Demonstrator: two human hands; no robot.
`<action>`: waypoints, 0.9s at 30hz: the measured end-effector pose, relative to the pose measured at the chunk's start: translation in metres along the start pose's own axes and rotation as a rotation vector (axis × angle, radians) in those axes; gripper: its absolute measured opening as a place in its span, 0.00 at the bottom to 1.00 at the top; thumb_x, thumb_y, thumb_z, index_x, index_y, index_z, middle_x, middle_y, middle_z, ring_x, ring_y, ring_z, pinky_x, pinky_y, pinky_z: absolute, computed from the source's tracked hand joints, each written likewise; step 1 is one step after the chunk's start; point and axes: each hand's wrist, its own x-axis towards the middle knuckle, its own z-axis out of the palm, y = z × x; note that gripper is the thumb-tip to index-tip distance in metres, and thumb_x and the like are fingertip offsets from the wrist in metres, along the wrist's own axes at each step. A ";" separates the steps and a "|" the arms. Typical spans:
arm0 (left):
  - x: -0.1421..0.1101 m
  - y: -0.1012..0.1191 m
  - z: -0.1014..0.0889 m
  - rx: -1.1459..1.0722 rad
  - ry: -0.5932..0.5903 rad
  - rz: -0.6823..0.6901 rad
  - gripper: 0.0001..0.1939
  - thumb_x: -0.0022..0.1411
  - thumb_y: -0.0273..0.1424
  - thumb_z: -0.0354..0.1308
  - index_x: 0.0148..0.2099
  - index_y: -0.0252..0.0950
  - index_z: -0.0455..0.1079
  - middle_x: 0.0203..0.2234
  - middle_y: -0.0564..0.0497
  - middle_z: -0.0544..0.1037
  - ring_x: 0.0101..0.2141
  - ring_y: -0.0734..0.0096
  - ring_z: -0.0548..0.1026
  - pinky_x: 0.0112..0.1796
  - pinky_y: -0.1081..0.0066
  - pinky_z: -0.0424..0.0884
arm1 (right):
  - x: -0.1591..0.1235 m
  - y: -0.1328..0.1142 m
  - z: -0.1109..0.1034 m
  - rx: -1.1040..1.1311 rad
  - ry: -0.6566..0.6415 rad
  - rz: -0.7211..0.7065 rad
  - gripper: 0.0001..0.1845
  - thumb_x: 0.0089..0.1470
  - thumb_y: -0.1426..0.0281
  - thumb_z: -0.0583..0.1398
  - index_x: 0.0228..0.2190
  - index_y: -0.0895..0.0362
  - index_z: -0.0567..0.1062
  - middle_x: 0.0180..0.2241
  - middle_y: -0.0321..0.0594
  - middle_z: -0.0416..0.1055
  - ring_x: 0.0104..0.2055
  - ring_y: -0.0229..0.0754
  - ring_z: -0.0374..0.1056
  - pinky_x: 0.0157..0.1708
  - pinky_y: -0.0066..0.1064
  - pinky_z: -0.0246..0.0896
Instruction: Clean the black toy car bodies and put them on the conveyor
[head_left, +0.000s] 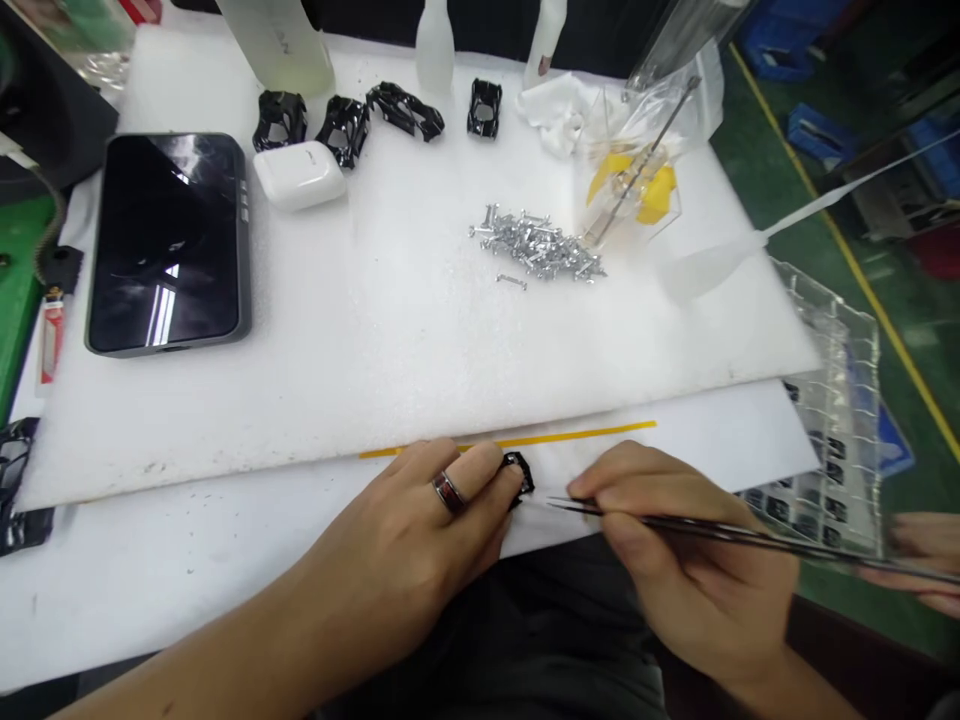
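Note:
My left hand (427, 530), with a ring on one finger, is closed on a small black plastic part (520, 478) at the near edge of the white work surface. The fingers cover most of that part. To its right, my right hand (690, 570) pinches a pair of dark tweezers (817, 550), their tips pointing left and a short gap from the black part. A thin yellow strip (577, 434) lies just beyond my left fingers. Farther back, small silver metal pieces (536, 243) are heaped on the white foam board (360, 340).
Black toy-car shells (484, 108) line the back, near a white earbud case (300, 175). A dark-screened device (169, 240) sits left. At right are a clear box with yellow pieces (656, 195), a dropper bottle (712, 265), a clear tray (840, 400) and another person's hand (930, 545).

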 end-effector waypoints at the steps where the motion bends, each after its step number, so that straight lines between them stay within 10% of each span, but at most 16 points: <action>1: -0.001 0.000 0.001 -0.004 0.001 -0.002 0.16 0.69 0.24 0.58 0.58 0.30 0.68 0.48 0.42 0.75 0.44 0.59 0.74 0.42 0.58 0.78 | 0.000 -0.004 -0.005 -0.007 0.051 -0.008 0.14 0.56 0.81 0.62 0.42 0.54 0.77 0.39 0.41 0.79 0.41 0.46 0.76 0.39 0.40 0.75; 6: -0.002 0.000 0.004 0.004 -0.001 -0.009 0.15 0.71 0.26 0.55 0.59 0.33 0.68 0.47 0.43 0.75 0.44 0.60 0.76 0.42 0.58 0.79 | 0.013 -0.013 -0.037 -0.333 0.218 0.188 0.05 0.60 0.70 0.64 0.40 0.51 0.79 0.33 0.37 0.79 0.32 0.41 0.75 0.33 0.32 0.72; 12: 0.002 0.000 0.003 0.024 0.027 0.000 0.13 0.72 0.26 0.52 0.57 0.33 0.69 0.44 0.42 0.76 0.40 0.61 0.77 0.37 0.60 0.80 | 0.048 0.011 -0.073 -0.703 0.345 0.420 0.24 0.57 0.54 0.64 0.53 0.50 0.77 0.25 0.34 0.73 0.25 0.40 0.68 0.25 0.32 0.59; 27: 0.002 0.000 0.003 0.008 0.045 -0.001 0.14 0.71 0.26 0.52 0.56 0.35 0.70 0.44 0.43 0.75 0.41 0.61 0.77 0.41 0.60 0.80 | 0.099 0.048 -0.098 -0.968 0.081 0.461 0.34 0.53 0.46 0.63 0.55 0.53 0.74 0.35 0.41 0.74 0.36 0.48 0.70 0.36 0.38 0.60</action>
